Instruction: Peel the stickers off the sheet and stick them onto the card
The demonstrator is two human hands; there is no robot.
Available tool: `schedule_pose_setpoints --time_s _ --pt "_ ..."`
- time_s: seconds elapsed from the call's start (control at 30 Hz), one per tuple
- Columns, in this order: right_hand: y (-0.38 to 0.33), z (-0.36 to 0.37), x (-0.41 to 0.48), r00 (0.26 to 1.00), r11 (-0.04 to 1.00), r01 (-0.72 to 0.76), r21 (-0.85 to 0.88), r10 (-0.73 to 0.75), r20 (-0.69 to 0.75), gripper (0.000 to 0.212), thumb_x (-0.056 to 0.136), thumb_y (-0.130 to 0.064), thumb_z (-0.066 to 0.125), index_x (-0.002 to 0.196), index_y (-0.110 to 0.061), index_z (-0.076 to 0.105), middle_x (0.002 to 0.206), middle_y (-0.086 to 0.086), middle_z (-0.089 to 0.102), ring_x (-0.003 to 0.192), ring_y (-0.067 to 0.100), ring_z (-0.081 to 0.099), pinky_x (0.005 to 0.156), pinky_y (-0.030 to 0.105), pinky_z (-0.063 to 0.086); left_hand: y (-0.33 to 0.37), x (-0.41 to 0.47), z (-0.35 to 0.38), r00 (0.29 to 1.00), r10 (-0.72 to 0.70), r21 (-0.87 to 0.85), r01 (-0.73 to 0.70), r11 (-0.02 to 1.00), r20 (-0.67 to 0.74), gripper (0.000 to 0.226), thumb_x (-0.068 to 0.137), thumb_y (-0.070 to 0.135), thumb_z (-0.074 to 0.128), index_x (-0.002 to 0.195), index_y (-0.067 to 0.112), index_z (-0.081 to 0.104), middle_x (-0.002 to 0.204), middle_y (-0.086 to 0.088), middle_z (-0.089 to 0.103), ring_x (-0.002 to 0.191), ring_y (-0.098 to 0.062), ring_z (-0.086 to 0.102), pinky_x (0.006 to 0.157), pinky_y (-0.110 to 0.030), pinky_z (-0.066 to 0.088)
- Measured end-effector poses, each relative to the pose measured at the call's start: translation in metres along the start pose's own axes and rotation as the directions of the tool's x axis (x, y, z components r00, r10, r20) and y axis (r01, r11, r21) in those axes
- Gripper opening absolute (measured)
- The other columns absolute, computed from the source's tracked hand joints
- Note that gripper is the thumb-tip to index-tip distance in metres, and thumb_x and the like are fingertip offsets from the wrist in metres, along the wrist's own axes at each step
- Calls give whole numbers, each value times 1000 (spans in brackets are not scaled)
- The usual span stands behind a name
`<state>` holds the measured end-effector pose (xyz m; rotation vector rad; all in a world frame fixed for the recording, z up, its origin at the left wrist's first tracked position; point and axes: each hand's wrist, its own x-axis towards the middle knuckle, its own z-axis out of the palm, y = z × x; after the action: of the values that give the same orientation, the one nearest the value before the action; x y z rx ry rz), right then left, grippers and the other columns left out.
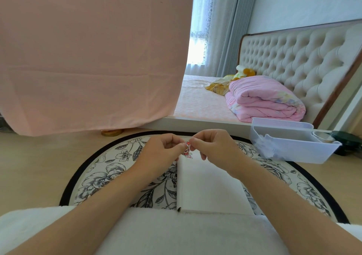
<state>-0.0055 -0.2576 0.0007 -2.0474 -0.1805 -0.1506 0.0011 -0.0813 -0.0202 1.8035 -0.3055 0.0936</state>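
White cloth point(186, 233) covers my lap at the bottom of the view, and both my bare forearms reach out over it. Just beyond the cloth lies the card point(207, 188), plain white and blank on its upper face, with a folded edge along its left side and a small dark mark at its near left corner. It rests on a round mat point(109, 168) printed with black and grey flowers inside a black border.

Above the far end of the card I hold the sticker point(187, 151) between both hands. My left hand point(162, 151) pinches its left edge with thumb and forefinger, the other fingers curled in; my right hand point(213, 147) pinches its upper right edge the same way. The sticker is a small cut-out cartoon figure in red, white and a little yellow. Any writing on it is too small to read, and I cannot tell whether backing paper is on it.

Right of the card and beyond it stands a translucent plastic bin point(290, 143) with pale scraps inside. Farther beyond the card is a bed with a folded pink quilt point(264, 102), and beyond the card to the left hangs a pink sheet point(88, 58).
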Motion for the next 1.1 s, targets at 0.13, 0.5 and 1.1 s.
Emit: schedule_pose_setpoints --time_s 0.13,0.5,1.1 --pt "-3 6 -2 981 966 167 -199 -183 -66 11 86 -20 71 76 -23 76 56 -21 62 48 0 51 53 11 37 -1 1 2 1000 12 47 -10 999 -29 12 90 24 70 78 23 75 72 1 74 63 -13 61 75 -42 55" --pt "1 9 -2 882 759 248 -602 -434 -182 6 79 -36 71 73 -35 73 66 -26 61 68 -14 54 57 8 31 -1 4 9 996 59 73 -53 996 -73 17 89 24 70 72 27 71 61 11 66 55 -3 51 61 -24 43" --pt "5 -8 0 981 975 -102 198 66 180 13 91 -21 72 90 -10 79 87 6 74 64 13 55 53 26 43 -5 -2 4 993 113 19 -113 993 -13 10 90 18 71 82 17 76 69 6 74 61 1 63 60 -11 46"
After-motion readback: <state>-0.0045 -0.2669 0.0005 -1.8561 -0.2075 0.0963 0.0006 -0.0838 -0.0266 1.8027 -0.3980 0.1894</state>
